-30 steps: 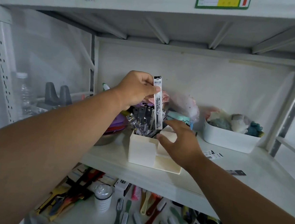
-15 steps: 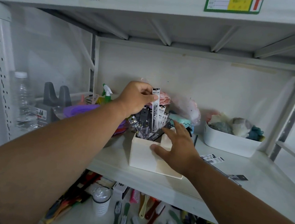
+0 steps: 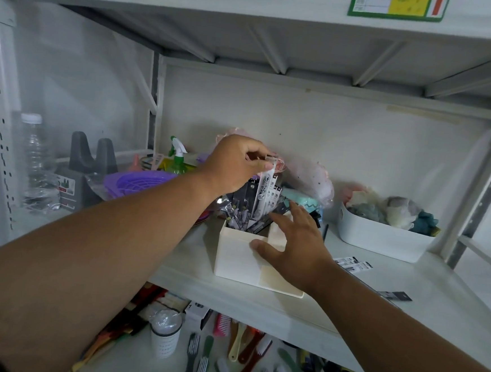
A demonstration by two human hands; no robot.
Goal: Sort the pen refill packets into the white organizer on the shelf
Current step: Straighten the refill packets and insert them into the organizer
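Up at the shelf, the left hand [image 3: 235, 163] pinches the top of a white pen refill packet [image 3: 263, 191] between thumb and curled fingers; the packet hangs below the grip, its lower end among the dark packets [image 3: 240, 212] standing in the white organizer [image 3: 240, 257]. The packet is long, narrow and printed with dark text. The right hand [image 3: 295, 245] rests on the organizer with fingers spread and straight, thumb against its front wall. More packets [image 3: 354, 264] lie flat on the shelf [image 3: 435, 291] to the right.
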